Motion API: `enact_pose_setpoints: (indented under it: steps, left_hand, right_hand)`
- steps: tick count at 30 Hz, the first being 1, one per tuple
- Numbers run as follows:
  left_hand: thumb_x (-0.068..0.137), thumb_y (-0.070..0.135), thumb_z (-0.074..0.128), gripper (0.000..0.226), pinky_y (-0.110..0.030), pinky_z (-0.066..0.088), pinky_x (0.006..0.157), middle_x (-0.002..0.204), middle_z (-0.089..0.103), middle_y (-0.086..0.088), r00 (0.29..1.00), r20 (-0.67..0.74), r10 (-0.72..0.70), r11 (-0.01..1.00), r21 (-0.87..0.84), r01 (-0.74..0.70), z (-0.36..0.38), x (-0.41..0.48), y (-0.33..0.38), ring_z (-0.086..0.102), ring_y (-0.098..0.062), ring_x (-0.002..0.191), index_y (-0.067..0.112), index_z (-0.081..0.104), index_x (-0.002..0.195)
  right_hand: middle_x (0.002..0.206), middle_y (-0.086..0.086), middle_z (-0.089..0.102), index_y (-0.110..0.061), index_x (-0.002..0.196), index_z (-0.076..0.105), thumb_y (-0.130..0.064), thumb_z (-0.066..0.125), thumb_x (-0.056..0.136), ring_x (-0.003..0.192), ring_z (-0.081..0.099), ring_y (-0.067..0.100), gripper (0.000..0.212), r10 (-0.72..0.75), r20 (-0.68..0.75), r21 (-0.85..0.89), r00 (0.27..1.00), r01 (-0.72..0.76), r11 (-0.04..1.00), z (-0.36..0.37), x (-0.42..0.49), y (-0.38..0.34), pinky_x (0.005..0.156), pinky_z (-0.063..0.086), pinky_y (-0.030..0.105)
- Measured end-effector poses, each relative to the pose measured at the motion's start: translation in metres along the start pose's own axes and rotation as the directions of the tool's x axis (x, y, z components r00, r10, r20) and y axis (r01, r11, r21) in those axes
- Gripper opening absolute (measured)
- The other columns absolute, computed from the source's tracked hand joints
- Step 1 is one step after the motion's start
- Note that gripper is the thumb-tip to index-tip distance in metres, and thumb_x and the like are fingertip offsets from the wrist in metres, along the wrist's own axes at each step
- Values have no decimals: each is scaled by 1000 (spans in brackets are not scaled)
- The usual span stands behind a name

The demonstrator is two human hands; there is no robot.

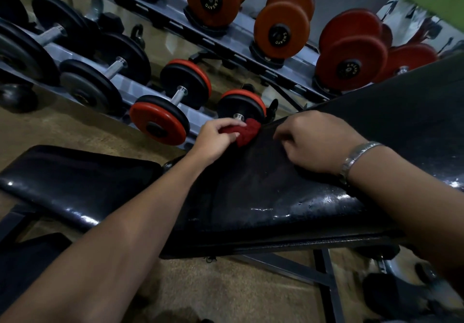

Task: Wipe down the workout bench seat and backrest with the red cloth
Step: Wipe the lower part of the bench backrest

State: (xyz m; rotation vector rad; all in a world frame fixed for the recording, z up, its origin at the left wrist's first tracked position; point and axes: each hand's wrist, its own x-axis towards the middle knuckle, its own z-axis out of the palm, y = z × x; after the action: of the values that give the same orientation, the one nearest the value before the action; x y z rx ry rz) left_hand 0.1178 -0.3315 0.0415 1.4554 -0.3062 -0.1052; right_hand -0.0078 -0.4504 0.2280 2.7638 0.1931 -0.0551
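The black padded backrest (263, 192) of the bench runs from the middle to the upper right, shiny with wet spots near its front edge. Its black seat (75, 179) lies to the left, lower and apart from the backrest. A bunched red cloth (247, 132) rests at the far edge of the backrest. My left hand (216, 139) is closed on the cloth's left part. Just right of the cloth, my right hand (313, 142), with a metal bracelet on the wrist, presses on the backrest with curled fingers and holds nothing that I can see.
A grey dumbbell rack (120, 84) stands right behind the bench with black and red dumbbells (160, 122); orange and red plates (351, 61) sit on its upper rail. The bench's metal frame (326, 282) crosses the brown floor below. A dark object (22, 262) lies lower left.
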Motion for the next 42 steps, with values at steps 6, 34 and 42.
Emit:
enact_pose_setpoints:
  steps: [6,34,42]
  left_hand:
    - [85,5,69,36,-39,53,103,112,75,6,995,69,75,991,107,-82,9,5,19,66,-12,113,39,79,95]
    - [85,3,74,26,-32,50,105,106,77,7,979,158,127,925,338,-174,-11,-26,48,68,-7,108,26,81,96]
    - [83,-2,74,31,-35,50,106,105,76,7,973,177,151,954,232,-190,4,-40,52,68,-6,110,25,81,95]
  right_hand:
    - [106,-1,68,-31,99,72,-31,46,81,101,61,27,31,-32,-10,-111,999,31,993,-5,-3,6,84,54,40]
    - [101,-1,70,-33,102,73,-29,53,86,93,65,26,26,67,28,-117,997,-64,991,-9,-5,2,73,54,32]
    - [104,2,70,-35,106,72,-30,53,89,96,65,28,26,54,19,-52,998,-53,997,-9,-12,6,74,53,34]
